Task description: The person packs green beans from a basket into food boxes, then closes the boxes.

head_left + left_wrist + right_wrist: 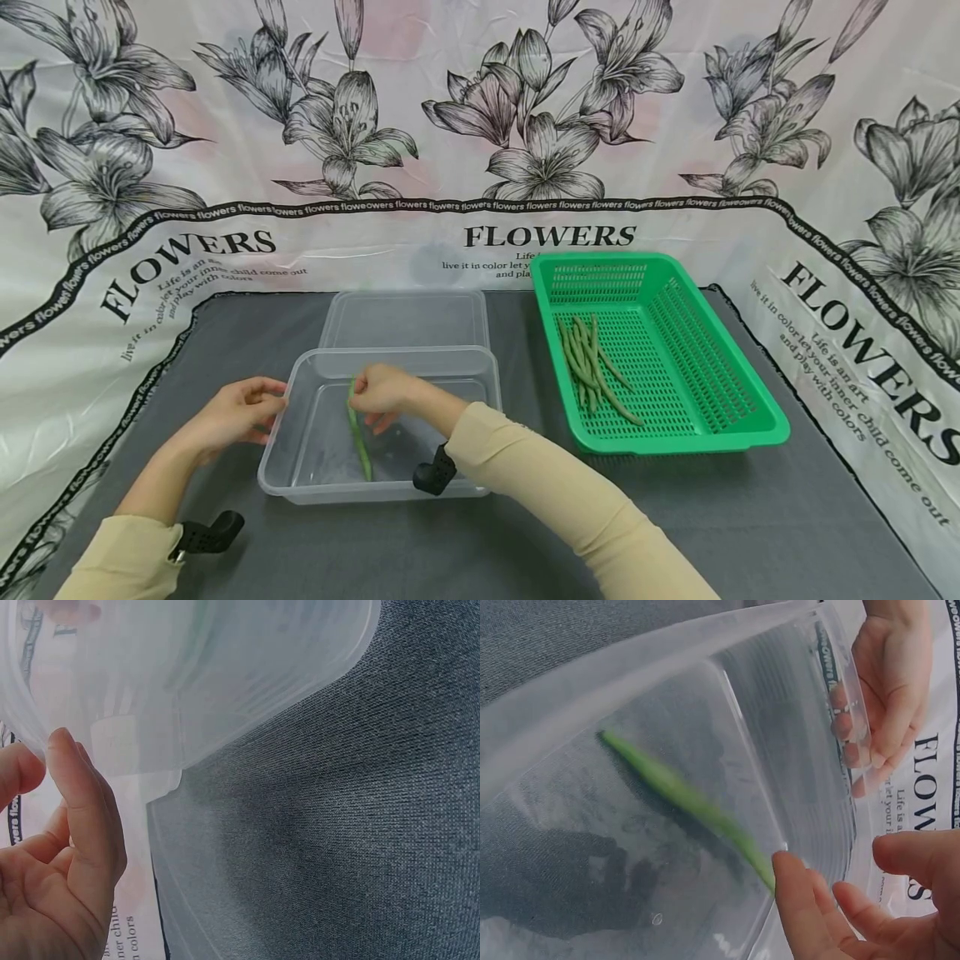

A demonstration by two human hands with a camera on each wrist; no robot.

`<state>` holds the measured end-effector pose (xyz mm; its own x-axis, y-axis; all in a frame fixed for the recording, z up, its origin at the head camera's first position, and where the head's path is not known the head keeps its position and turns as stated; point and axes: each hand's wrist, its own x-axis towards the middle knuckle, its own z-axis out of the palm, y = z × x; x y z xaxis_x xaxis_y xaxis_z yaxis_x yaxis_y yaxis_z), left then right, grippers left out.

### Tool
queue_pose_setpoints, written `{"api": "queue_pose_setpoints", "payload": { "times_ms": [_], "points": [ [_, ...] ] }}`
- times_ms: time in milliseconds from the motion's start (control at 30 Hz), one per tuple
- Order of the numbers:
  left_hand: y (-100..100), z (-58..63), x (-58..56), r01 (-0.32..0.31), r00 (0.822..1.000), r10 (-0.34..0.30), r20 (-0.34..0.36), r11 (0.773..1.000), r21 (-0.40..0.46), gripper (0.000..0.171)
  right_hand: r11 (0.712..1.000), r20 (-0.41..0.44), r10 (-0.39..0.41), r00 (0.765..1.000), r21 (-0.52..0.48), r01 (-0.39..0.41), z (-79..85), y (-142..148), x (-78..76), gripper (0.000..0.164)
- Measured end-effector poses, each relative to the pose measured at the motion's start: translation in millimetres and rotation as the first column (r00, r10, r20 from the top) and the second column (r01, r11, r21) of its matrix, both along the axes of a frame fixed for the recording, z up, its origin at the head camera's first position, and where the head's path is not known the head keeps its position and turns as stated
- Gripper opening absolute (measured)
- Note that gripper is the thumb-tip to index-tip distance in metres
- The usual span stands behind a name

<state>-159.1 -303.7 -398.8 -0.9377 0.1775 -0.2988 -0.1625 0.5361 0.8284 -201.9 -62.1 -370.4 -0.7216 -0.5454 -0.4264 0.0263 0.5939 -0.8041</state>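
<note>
Lying by your R hand (390, 392) (fingers parted), bean (361, 443) prob. handles light, snappy; pinch mid-length. L hand (236, 410), fingers loose, touches box (435, 361).

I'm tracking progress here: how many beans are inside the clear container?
1: a green bean in the clear container, beside the right hand. That hand covers part of the container in the head view, so another may be hidden.

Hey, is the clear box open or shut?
The clear box is open: its top is uncovered, and the right hand reaches inside.
</note>
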Motion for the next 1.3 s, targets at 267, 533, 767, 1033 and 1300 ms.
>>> {"api": "queue_pose_setpoints", "payload": {
  "times_ms": [267, 533, 767, 1033, 1300],
  "points": [
    [1, 0.1, -0.1, -0.006, 1.0, 0.006, 0.003, 1.0, -0.001, 0.052, 1.0, -0.034, 0.014, 0.999, 0.006, -0.014, 5.7, 5, -5.8, 0.031],
    [2, 0.6, 0.5, -0.005, 1.0, 0.005, 0.003, 1.0, -0.007, 0.053, 0.996, -0.199, 0.076, 0.977, 0.05, -0.067, 24.1, 19, -21.7, 0.029],
    [2, 2.3, 1.0, -0.002, 1.0, 0.002, 0.004, 1.0, -0.003, 0.053, 0.982, -0.441, 0.163, 0.882, 0.16, -0.102, 38.0, 38, -35.4, 0.026],
    [1, 1.7, 1.9, 0.002, 1.0, -0.002, 0.001, 1.0, -0.004, 0.053, 0.982, -0.54, 0.171, 0.824, 0.161, -0.098, 52.2, 64, -51.6, 0.024],
    [4, 2.8, 2.6, -0.004, 1.0, 0.004, 0.002, 1.0, -0.009, 0.052, 0.985, -0.564, 0.117, 0.818, 0.174, -0.021, 62.2, 106, -73.2, 0.024]
  ]
}}
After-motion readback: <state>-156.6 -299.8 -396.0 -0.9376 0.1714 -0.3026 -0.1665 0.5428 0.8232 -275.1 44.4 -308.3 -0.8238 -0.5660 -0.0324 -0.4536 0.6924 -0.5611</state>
